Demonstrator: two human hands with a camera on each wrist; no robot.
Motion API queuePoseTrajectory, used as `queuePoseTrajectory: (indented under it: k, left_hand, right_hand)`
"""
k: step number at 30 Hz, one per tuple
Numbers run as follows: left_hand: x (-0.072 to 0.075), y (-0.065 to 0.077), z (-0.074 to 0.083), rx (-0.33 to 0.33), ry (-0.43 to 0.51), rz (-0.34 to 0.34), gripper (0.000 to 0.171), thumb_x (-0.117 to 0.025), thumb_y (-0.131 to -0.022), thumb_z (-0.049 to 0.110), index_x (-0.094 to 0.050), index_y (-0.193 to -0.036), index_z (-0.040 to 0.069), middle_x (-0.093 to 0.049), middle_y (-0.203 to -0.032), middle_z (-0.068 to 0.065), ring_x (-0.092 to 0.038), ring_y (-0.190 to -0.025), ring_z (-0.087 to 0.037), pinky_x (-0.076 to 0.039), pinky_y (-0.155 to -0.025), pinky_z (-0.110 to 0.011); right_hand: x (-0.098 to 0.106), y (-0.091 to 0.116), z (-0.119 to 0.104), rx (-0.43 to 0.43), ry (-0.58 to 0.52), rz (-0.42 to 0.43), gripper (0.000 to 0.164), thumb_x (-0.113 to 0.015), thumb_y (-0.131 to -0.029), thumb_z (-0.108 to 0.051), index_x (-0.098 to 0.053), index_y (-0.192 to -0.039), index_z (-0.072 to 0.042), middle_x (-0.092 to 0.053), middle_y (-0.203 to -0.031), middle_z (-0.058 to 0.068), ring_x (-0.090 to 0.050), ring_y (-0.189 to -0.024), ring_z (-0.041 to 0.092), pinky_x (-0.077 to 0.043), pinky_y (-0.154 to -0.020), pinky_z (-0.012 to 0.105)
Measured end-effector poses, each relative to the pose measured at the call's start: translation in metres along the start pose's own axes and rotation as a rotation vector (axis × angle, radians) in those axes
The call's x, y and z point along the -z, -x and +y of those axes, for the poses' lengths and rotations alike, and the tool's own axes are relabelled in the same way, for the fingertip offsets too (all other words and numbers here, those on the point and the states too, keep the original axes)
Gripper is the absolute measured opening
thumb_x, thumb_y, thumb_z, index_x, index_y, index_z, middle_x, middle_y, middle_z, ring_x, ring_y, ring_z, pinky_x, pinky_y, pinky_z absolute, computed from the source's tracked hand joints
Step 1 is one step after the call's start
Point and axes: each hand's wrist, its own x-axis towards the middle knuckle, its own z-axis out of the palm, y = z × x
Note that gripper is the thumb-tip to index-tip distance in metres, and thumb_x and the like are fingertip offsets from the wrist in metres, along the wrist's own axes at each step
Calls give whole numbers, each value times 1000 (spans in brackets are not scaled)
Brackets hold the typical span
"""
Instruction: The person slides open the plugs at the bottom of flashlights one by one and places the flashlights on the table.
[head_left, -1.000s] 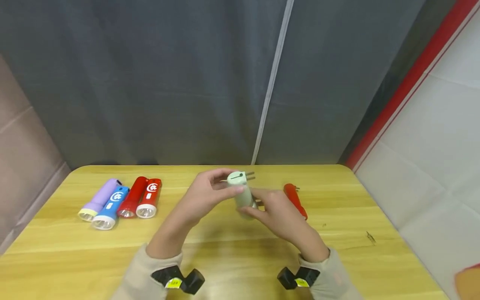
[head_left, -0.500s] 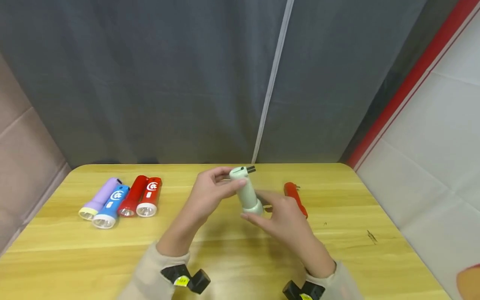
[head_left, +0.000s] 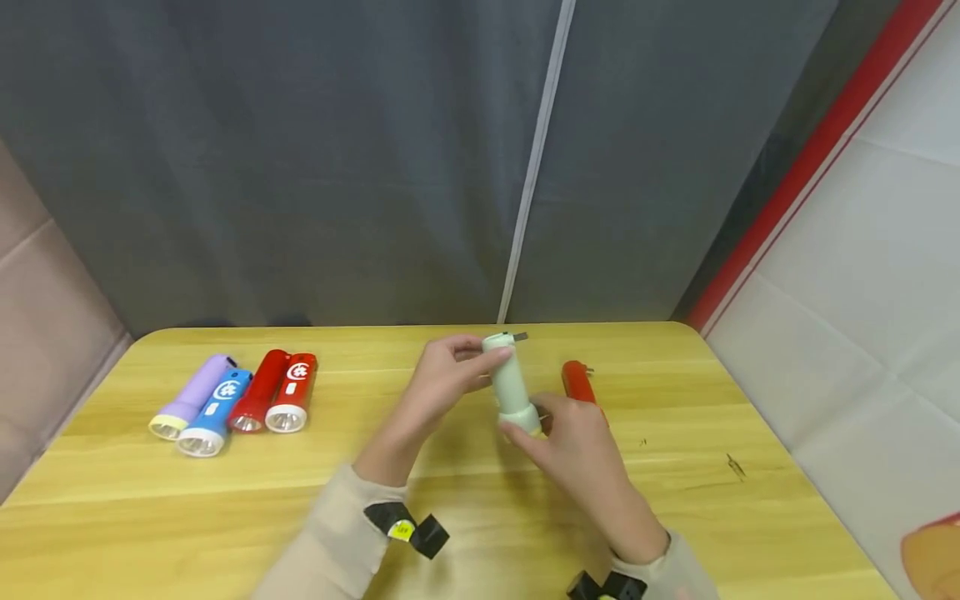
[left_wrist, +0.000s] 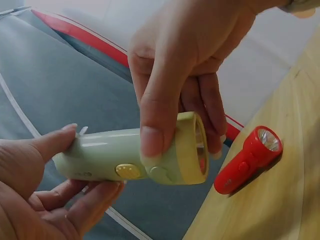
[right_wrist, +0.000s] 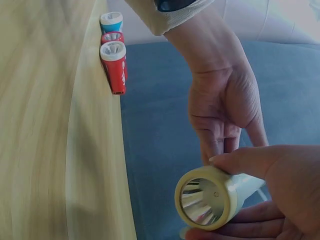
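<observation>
A pale green flashlight (head_left: 510, 385) is held up over the table between both hands, its head tilted down toward the right. At its tail end my left hand (head_left: 444, 377) pinches the body between thumb and fingers, beside the metal plug prongs (head_left: 521, 337) that stick out. My right hand (head_left: 579, 442) grips the head end, with the thumb across the neck in the left wrist view. That view also shows a yellow rim (left_wrist: 192, 150) and an oval yellow switch (left_wrist: 128, 171). The reflector (right_wrist: 202, 201) faces the right wrist camera.
On the wooden table (head_left: 225, 525), a red flashlight (head_left: 577, 382) with prongs out lies beyond my right hand. Purple (head_left: 197, 390), blue (head_left: 217, 408), dark red (head_left: 262, 387) and red-and-white (head_left: 294, 392) flashlights lie side by side at left. A grey curtain (head_left: 337, 167) hangs behind.
Both hands have shifted right with the green flashlight. It has turned so that more of its side shows, and my right hand has moved down to its head end.
</observation>
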Motion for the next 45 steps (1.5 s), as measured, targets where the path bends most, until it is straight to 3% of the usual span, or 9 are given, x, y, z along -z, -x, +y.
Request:
queuePoseTrajectory:
  k: [4,10,13,23,31,37,45]
  left_hand:
    - [-9,-11,-8,4,-47,31,34,-79,-88,21,-71,-111,-3,-72,-113,-18,-74,-94,-21,-63,-87,-37]
    - [-24,-27,-21,41,-78,84,41,-82,-85,28,-73,-107,-6,-73,-111,-20,-76,-88,-23,-63,-85,-39]
    - [-27,-32,-28,71,-81,100,43,-83,-84,30,-73,-107,-5,-73,-111,-20,-77,-89,-23,-62,-88,-41]
    - [-31,-41,-48,112,-192,127,43,-83,-82,38,-78,-102,0,-76,-105,-15,-70,-83,-19,-61,-81,-38]
    - [-35,-46,-54,96,-202,156,45,-84,-81,41,-78,-97,-1,-75,-93,-13,-69,-77,-22,-61,-71,-34]
    - [-41,-55,-66,88,-226,134,44,-83,-83,40,-78,-95,-2,-74,-84,-12,-68,-73,-26,-53,-59,-25]
    - [-47,-58,-73,149,-264,47,43,-81,-86,37,-77,-99,-3,-73,-89,-15,-63,-74,-24,-56,-65,-30]
  right_hand:
    - [0,-2,6,-50,-13,-38,27,-85,-80,-31,-76,-91,-8,-71,-72,0,-57,-60,5,-47,-55,21]
    - [-3,-3,13,-110,15,-60,29,-82,-83,-33,-71,-81,-6,-55,-58,-1,-44,-50,9,-36,-48,21]
    - [-8,-4,16,-132,41,-79,35,-85,-80,-37,-69,-81,-6,-54,-59,-2,-44,-51,11,-36,-49,22]
    - [-19,-4,22,-186,144,-91,39,-88,-76,-38,-67,-75,-5,-56,-59,0,-48,-52,14,-39,-49,26]
    - [-24,-9,25,-214,209,-76,41,-88,-74,-36,-63,-72,-3,-55,-58,3,-49,-51,17,-39,-47,28]
    - [-25,-8,31,-215,217,-61,38,-86,-76,-31,-62,-72,-2,-51,-58,3,-47,-50,16,-36,-46,27]
    - [-27,-7,39,-252,214,-92,35,-85,-77,-28,-64,-78,0,-54,-61,4,-49,-53,18,-37,-47,28]
